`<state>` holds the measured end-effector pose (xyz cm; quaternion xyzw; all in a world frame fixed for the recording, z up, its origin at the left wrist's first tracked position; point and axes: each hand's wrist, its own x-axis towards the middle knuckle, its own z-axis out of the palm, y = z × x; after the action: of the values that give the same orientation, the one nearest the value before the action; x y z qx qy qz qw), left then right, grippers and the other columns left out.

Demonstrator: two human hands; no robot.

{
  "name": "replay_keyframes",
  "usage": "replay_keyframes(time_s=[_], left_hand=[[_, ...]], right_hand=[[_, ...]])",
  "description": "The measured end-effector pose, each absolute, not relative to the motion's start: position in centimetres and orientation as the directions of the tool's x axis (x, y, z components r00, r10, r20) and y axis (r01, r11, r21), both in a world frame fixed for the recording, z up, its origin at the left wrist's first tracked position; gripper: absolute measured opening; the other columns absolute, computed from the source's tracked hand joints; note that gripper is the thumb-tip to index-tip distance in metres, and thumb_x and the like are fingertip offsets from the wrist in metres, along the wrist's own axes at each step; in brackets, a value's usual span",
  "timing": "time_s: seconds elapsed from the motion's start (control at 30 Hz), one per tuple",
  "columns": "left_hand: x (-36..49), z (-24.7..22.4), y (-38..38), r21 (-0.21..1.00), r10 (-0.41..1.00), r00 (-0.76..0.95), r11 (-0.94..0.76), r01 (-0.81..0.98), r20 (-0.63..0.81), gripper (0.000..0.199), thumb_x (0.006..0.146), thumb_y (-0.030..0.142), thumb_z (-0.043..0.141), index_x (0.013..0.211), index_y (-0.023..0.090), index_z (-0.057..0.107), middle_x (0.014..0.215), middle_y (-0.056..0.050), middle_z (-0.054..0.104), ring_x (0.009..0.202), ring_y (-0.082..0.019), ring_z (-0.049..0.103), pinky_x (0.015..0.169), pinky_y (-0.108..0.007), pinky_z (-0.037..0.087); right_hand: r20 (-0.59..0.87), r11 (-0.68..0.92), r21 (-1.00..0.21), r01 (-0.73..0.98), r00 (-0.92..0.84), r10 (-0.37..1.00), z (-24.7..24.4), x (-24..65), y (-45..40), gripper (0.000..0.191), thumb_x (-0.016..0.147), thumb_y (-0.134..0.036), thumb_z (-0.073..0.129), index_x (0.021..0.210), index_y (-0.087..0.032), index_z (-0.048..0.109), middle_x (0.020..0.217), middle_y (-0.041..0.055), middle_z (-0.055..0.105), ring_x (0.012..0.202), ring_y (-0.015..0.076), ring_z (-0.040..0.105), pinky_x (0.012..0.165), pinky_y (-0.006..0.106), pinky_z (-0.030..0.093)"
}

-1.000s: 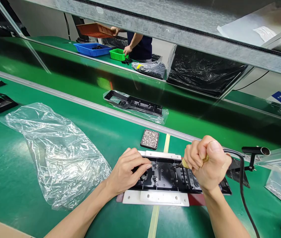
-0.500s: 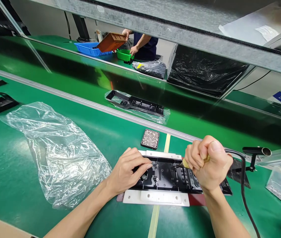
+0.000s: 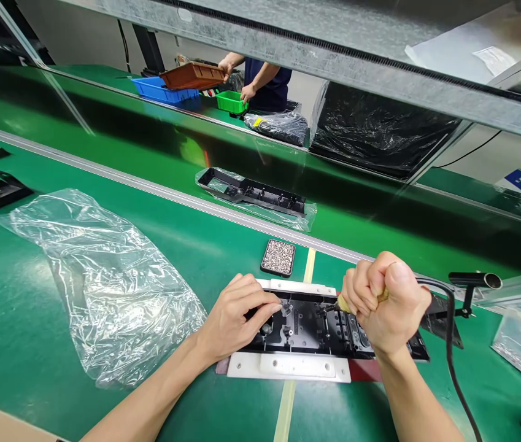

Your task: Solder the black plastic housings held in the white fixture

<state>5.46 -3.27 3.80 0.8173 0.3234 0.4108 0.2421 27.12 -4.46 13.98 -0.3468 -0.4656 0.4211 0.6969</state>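
My right hand (image 3: pixel 382 301) is wrapped around the yellow handle of a soldering iron (image 3: pixel 343 304), its cord trailing off behind the wrist. The iron's metal tip points down into a long black plastic housing (image 3: pixel 308 334). My left hand (image 3: pixel 242 319) lies over the housing's left part, thumb and forefinger pinched together; what they hold, if anything, is too small to make out. White fixture blocks (image 3: pixel 288 367) flank the housing at front and back. Posts and ribs show inside it.
A small tray of metal bits (image 3: pixel 278 257) sits behind the fixture. Crumpled clear plastic (image 3: pixel 113 288) covers the left side. Another black housing (image 3: pixel 251 191) rests on plastic beyond the rail. An iron holder (image 3: pixel 472 285) stands right. Across, a co-worker handles a brown bin (image 3: pixel 193 76).
The co-worker's brown bin has come down and left, tilting flatter over the blue one. My hands and the soldering iron look almost unmoved.
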Motion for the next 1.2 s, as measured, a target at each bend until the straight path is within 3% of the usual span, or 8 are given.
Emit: replay_keyframes(time_s=[1.2], left_hand=[[5.59,3.58,-3.15,0.676,0.732,0.449,-0.666,0.316,0.512,0.01,0.105,0.021,0.06,0.102,0.023,0.069,0.083,0.002,0.065,0.079,-0.017,0.05,0.076,-0.037,0.032]], right_hand=[[0.348,0.391,-0.881,-0.266,0.195,0.917,13.87,27.21,-4.38,0.044,0.093,-0.038,0.059,0.058,-0.019,0.042,0.044,-0.0054,0.029,0.037,0.0072,0.025,0.033,0.018,0.023]])
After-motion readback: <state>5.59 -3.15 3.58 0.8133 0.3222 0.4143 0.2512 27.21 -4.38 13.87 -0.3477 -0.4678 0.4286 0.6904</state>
